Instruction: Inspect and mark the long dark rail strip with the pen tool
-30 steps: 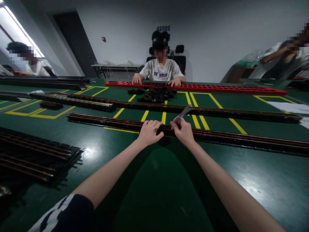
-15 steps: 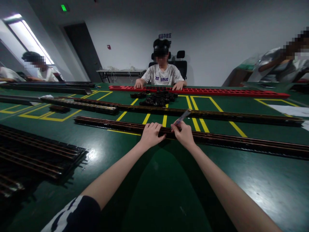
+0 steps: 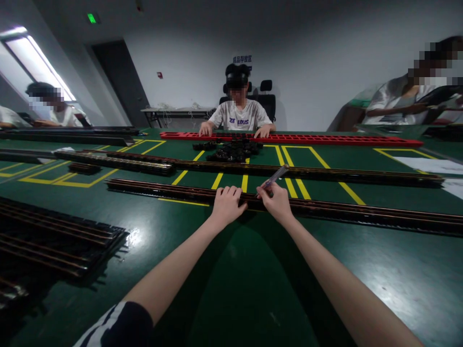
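Note:
A long dark rail (image 3: pixel 343 209) with brownish strips lies across the green table (image 3: pixel 235 279) in front of me. My left hand (image 3: pixel 226 205) rests on the rail with its fingers curled over the near edge. Just to the right, my right hand (image 3: pixel 278 201) pinches a thin pen-like tool (image 3: pixel 275 175), whose lower tip meets the rail and whose upper end slants up to the right. The two hands sit a few centimetres apart.
A second long dark rail (image 3: pixel 325 172) lies behind. Farther back sit a pile of small black parts (image 3: pixel 235 150) and a long red rack (image 3: pixel 325 140), where a seated person rests both hands. Stacked dark rails (image 3: pixel 54 241) lie at the near left. Other people work at both sides.
The view has shifted a little, so the scene sits slightly differently in frame. Both hands keep their place on the rail, with the tool in the same grip.

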### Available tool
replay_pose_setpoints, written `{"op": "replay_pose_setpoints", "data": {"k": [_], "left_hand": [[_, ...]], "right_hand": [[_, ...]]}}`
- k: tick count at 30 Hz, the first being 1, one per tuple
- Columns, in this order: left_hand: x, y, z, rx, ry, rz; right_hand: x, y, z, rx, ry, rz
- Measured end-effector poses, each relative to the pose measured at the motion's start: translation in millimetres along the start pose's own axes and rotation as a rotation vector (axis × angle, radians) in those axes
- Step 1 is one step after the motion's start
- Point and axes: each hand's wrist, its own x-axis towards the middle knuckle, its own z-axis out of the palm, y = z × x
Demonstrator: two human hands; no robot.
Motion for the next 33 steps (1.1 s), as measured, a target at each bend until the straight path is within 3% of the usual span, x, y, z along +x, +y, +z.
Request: {"op": "replay_pose_setpoints", "data": {"k": [33], "left_hand": [[-2.1, 1.5, -4.0, -0.071, 0.015, 0.039]], "right_hand": [[-1.0, -5.8, 0.0, -0.021, 0.026, -0.024]]}}
